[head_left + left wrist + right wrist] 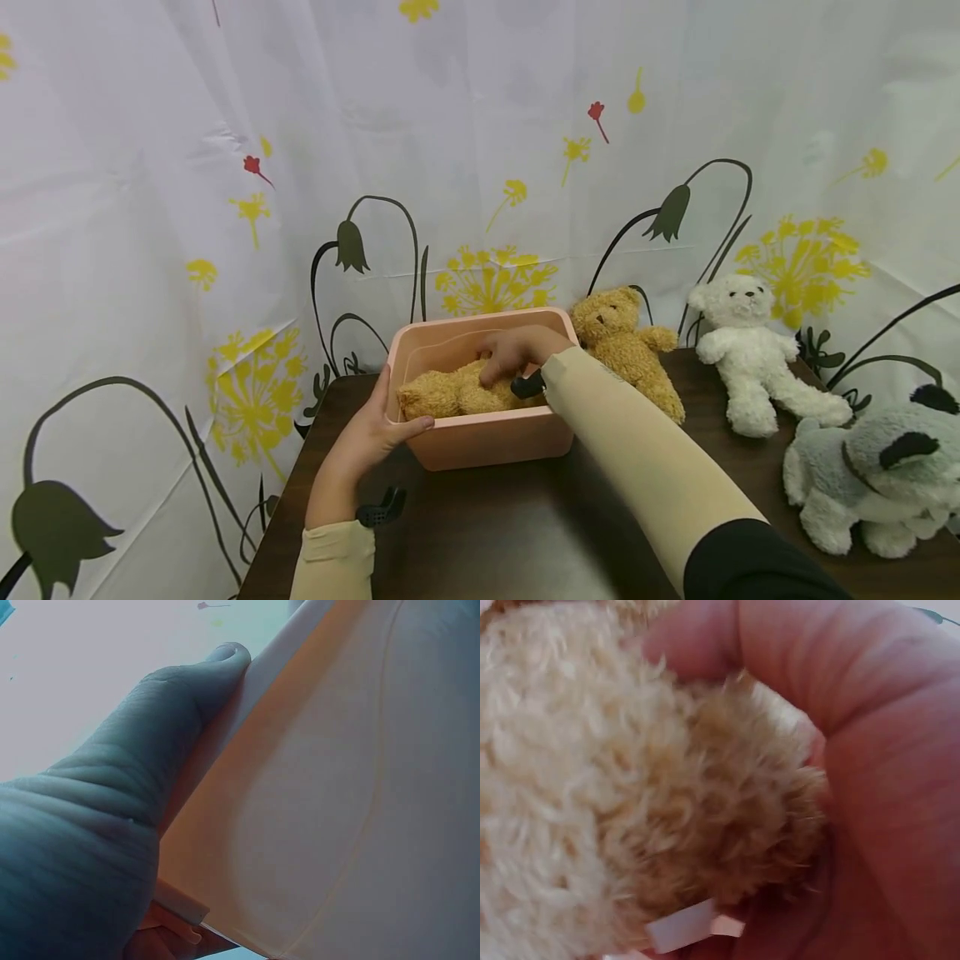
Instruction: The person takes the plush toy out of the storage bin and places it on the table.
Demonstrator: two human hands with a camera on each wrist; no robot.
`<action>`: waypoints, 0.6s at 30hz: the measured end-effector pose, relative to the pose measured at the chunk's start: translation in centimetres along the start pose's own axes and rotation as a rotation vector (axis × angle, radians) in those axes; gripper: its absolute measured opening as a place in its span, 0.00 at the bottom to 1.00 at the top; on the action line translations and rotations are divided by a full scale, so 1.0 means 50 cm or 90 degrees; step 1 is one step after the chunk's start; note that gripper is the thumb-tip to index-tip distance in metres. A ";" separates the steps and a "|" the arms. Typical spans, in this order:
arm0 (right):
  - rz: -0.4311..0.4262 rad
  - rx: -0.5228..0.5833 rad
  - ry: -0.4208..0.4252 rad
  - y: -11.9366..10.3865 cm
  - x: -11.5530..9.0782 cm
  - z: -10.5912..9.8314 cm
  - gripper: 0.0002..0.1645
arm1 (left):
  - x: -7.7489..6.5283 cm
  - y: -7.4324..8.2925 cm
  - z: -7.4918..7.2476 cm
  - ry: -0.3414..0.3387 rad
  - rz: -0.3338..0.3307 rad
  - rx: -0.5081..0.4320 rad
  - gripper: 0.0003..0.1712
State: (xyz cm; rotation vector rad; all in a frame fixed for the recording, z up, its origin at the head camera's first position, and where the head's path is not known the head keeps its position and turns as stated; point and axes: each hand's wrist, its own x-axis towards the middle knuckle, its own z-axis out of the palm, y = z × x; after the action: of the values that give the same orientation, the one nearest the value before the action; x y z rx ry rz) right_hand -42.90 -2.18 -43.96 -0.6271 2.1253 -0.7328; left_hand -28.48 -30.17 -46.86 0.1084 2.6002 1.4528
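A pink plastic bin (487, 446) stands on the dark table. Inside it lies a golden-brown teddy bear (438, 395), stretched along the bin's length. My left hand (367, 437) grips the bin's left front corner, thumb over the rim; the left wrist view shows the thumb along the bin's edge (281, 656). My right hand (517, 354) reaches into the bin and holds the bear. Close up in the right wrist view, thumb and fingers curl round the curly fur (630, 765), and a small white tag (681, 927) hangs below.
To the bin's right sits a second brown teddy bear (626, 342), against the curtain. Further right are a white teddy bear (746, 350) and a grey-and-white plush dog (877, 467). A flower-printed curtain (480, 150) hangs behind the table (480, 533).
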 end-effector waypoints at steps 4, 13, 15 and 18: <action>0.005 -0.021 -0.009 0.001 0.005 -0.002 0.41 | 0.003 0.001 0.000 0.001 -0.001 -0.001 0.75; 0.016 -0.082 0.030 0.006 0.002 0.008 0.37 | 0.002 -0.001 0.002 0.004 -0.003 0.007 0.76; 0.024 -0.107 0.023 0.003 0.000 0.011 0.40 | -0.001 0.000 0.002 0.004 -0.006 0.010 0.76; 0.063 -0.103 -0.028 -0.003 0.000 0.015 0.51 | -0.003 0.002 0.002 0.002 -0.005 0.009 0.76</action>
State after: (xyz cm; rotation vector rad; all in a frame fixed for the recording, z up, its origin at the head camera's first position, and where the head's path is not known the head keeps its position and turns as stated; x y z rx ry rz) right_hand -42.28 -2.49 -44.25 -0.6127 2.1730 -0.4914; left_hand -28.33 -30.07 -46.81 0.0983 2.6109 1.4343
